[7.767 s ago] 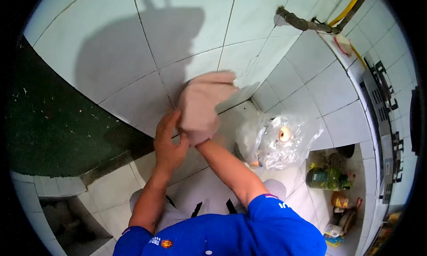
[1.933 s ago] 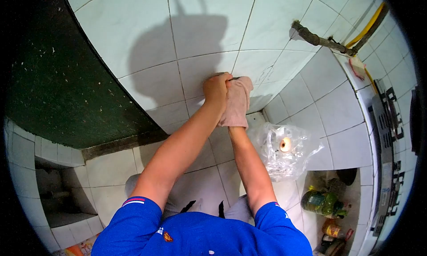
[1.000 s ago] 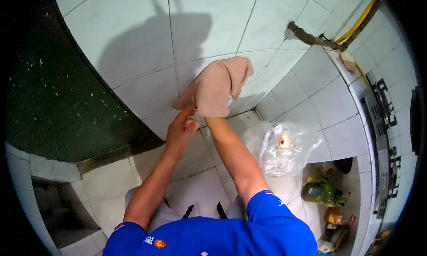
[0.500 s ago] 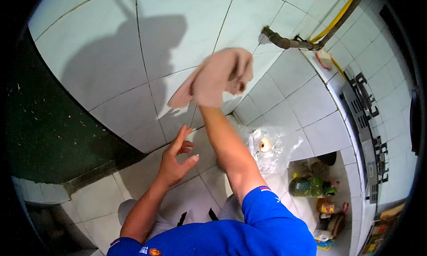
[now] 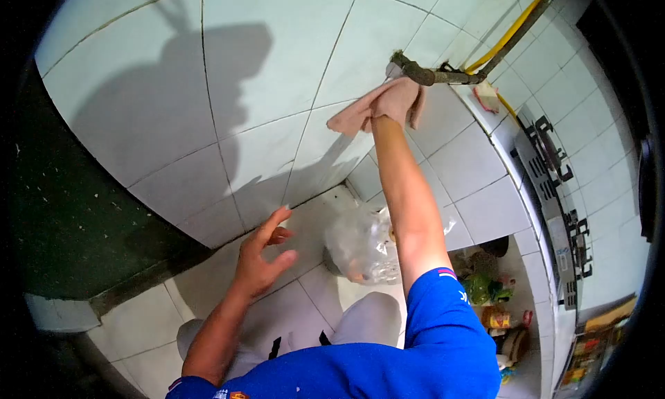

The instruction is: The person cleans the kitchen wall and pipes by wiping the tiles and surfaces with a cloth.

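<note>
By wall pipe, R arm is outstretched w/ pink cloth

The tiled wall was brightly lit, and a large, soft-edged shadow was cast across its left side. The green panel was dimly lit. Glints were caught on the plastic bag. Tile lines were bowed by the lens, and the corners were blacked out.

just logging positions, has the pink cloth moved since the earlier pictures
Yes: the pink cloth has moved right, much closer to the dark pipe.
</note>
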The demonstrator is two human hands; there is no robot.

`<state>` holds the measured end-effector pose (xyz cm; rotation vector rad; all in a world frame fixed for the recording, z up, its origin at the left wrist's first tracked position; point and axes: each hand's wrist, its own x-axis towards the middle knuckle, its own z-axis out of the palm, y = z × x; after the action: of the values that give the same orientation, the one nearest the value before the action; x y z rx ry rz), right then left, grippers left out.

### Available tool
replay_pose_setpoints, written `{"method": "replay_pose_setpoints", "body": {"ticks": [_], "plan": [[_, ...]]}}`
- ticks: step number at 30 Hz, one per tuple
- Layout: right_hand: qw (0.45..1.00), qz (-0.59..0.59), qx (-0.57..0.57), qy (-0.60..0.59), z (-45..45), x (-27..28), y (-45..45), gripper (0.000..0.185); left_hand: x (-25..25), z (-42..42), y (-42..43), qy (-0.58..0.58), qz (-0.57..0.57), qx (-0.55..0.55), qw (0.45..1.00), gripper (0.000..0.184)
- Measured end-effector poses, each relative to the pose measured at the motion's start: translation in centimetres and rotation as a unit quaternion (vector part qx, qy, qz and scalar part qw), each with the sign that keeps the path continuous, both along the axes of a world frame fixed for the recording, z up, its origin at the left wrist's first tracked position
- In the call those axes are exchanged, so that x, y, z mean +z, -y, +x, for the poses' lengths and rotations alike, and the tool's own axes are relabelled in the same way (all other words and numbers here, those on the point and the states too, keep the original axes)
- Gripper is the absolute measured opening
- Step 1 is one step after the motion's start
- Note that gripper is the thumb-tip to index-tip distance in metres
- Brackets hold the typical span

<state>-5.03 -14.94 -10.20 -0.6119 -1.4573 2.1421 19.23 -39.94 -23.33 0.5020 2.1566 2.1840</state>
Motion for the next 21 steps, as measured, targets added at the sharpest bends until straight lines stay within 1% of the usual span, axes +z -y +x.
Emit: {"method": "replay_pose_setpoints", "body": {"ticks": [1, 2, 5, 7, 8, 9, 11, 13, 14, 16, 17, 19, 20, 21], "plan": [[1.0, 0.002, -0.002, -0.001, 0.6, -0.6, 0.5, 0.026, -0.2, 0.0, 0.1, -0.001, 0.002, -0.002, 1.0, 0.077], [0.995, 0.086, 0.017, 0.037, 1.5, -1.6, 1.3, 0.031, -0.6, -0.3, 0.3, 0.005, 0.006, 0.005, 1.0, 0.076], [0.998, 0.01, -0.01, -0.059, -3.5, -7.2, -1.1, 0.035, -0.8, -0.9, 0.5, 0.001, 0.017, 0.008, 1.0, 0.076], [0.979, 0.154, -0.046, -0.121, -5.0, -7.1, -2.5, 0.035, -1.2, -0.8, 0.5, 0.001, 0.025, 0.008, 1.0, 0.076], [0.96, 0.224, -0.064, -0.152, -5.6, -6.9, -3.5, 0.035, -1.4, -0.7, 0.6, 0.003, -0.001, 0.005, 1.0, 0.075], [0.935, 0.292, -0.083, -0.184, -6.1, -6.5, -4.5, 0.036, -1.5, -0.8, 0.6, 0.004, -0.027, 0.001, 1.0, 0.074], [0.866, 0.42, -0.119, -0.245, -6.7, -6.0, -6.1, 0.039, -1.5, -0.8, 0.7, 0.003, -0.05, -0.003, 0.999, 0.074], [0.943, 0.271, -0.072, -0.182, -5.7, -3.3, -5.6, 0.025, -1.3, -1.0, 0.9, 0.0, -0.07, 0.001, 0.998, 0.073], [0.969, 0.19, -0.058, -0.15, -5.1, -1.9, -5.2, 0.02, -1.3, -1.0, 1.0, -0.004, -0.074, 0.005, 0.997, 0.073], [0.973, 0.174, -0.078, -0.129, -4.1, -1.3, -4.4, 0.015, -1.3, -0.8, 0.8, -0.002, -0.074, 0.004, 0.997, 0.073], [0.98, 0.137, -0.077, -0.124, -3.7, -1.5, -3.6, 0.019, -1.2, -0.9, 0.8, 0.007, -0.073, 0.006, 0.997, 0.072], [0.984, 0.103, -0.077, -0.125, -5.9, -3.0, -5.2, 0.024, -1.4, -1.4, 0.5, 0.011, -0.068, 0.006, 0.998, 0.071], [0.91, 0.362, -0.167, -0.112, -10.2, -6.3, -8.5, 0.025, -1.7, -1.6, 0.4, 0.02, -0.057, 0.008, 0.998, 0.07], [0.847, 0.484, -0.196, -0.099, -10.9, -6.8, -9.2, 0.025, -2.0, -1.7, 0.2, 0.029, -0.046, 0.013, 0.998, 0.07]]}}
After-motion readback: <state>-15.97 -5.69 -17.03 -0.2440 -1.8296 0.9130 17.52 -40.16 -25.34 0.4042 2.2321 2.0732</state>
